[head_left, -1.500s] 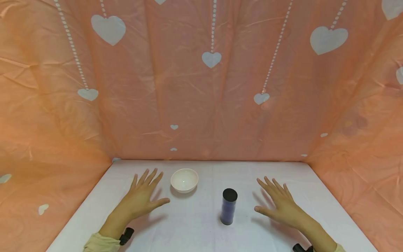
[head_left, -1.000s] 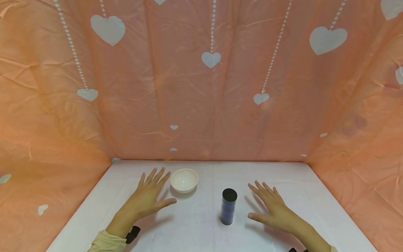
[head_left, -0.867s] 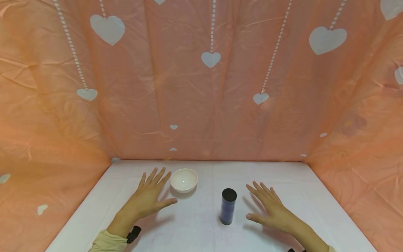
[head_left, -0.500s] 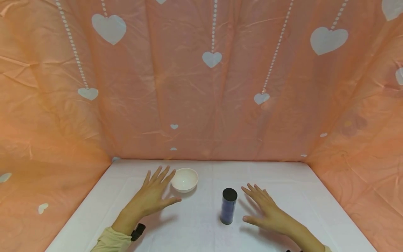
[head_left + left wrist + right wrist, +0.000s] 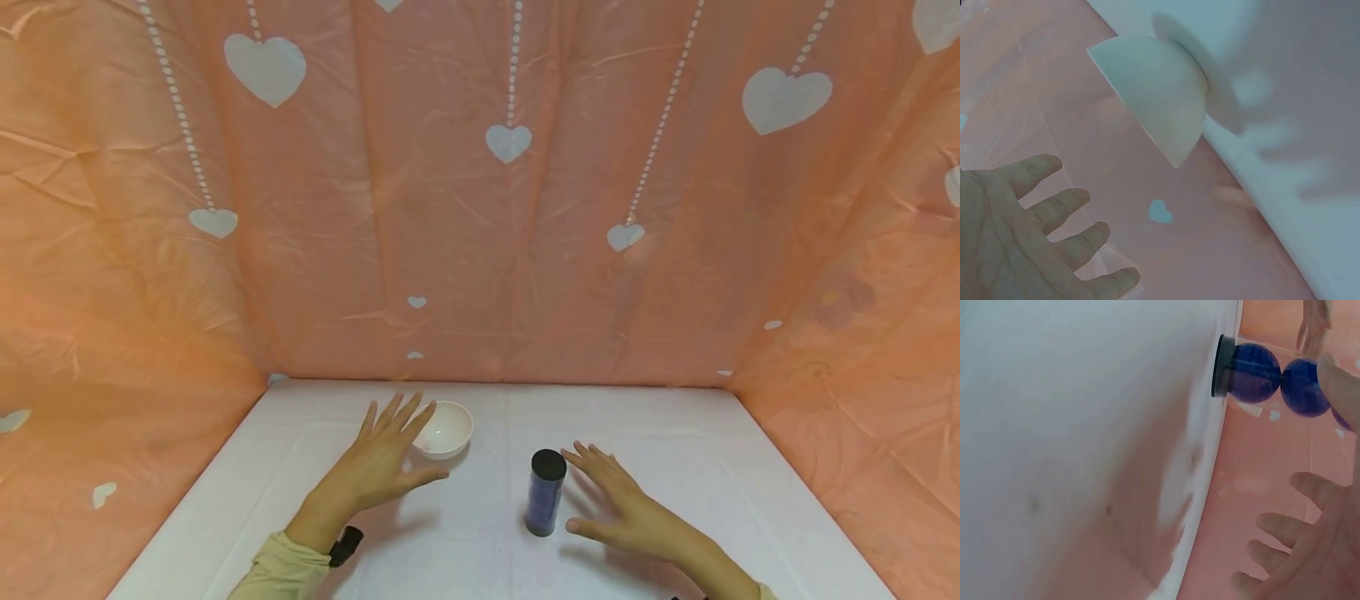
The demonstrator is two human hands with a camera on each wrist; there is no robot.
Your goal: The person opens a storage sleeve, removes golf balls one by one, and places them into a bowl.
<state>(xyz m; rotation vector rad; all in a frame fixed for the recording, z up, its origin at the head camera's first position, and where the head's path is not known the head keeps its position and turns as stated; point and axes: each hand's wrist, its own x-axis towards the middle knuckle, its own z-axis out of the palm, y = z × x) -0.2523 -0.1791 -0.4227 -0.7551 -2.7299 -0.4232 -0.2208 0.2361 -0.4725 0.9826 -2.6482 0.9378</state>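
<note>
**Bare hands spread beside bowl and tube**

Pale fingers first: the left hand (image 5: 382, 467) has all its fingers (image 5: 396, 413) straight and fanned, gripping nothing, their tips up against the near-left rim of the white bowl (image 5: 447, 428). From the head view you can't tell whether they touch that rim or just overlap it. The left wrist view shows the same hand (image 5: 1019, 240) palm-open, with a clear gap of pink between its fingertips and the bowl (image 5: 1157, 97), so apart looks the likelier reading. The thumb points toward the middle of the table.

Over to the right hand (image 5: 626, 517): fingers (image 5: 592, 462) equally straight and splayed, holding nothing, with the tips just beside the black cap of the upright tube (image 5: 545, 492). The thumb sits low near the tube's base. In the right wrist view the hand (image 5: 1310, 550) is open, and the tube (image 5: 1260, 374) shows clear walls packed with dark blue balls above a black end cap.

The bowl stands left of centre, towards the back; the tube stands near the centre, nearer the person, well apart from the bowl. Both rest on the white table (image 5: 465, 550). A cream sleeve (image 5: 281, 571) and a black wrist mount (image 5: 347, 546) show behind the left hand. Pink sheeting with white hearts (image 5: 510, 250) walls in the back and both sides.
</note>
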